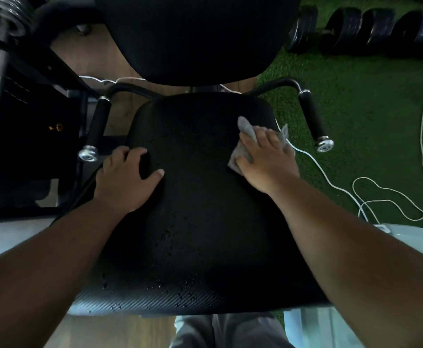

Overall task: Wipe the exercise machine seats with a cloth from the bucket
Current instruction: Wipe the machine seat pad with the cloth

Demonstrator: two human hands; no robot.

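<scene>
Right hand presses the cloth flat-fingered on the seat's far right; left hand, fingers spread and gripping nothing, braces the left edge.

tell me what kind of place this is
Most likely a gym. A black padded machine seat has grip handles at its sides, a row of weight plates lies on green turf, and the right hand wipes with a cloth.

A grey cloth is lying on the black ribbed seat, green turf and white cords showing beside it.
</scene>
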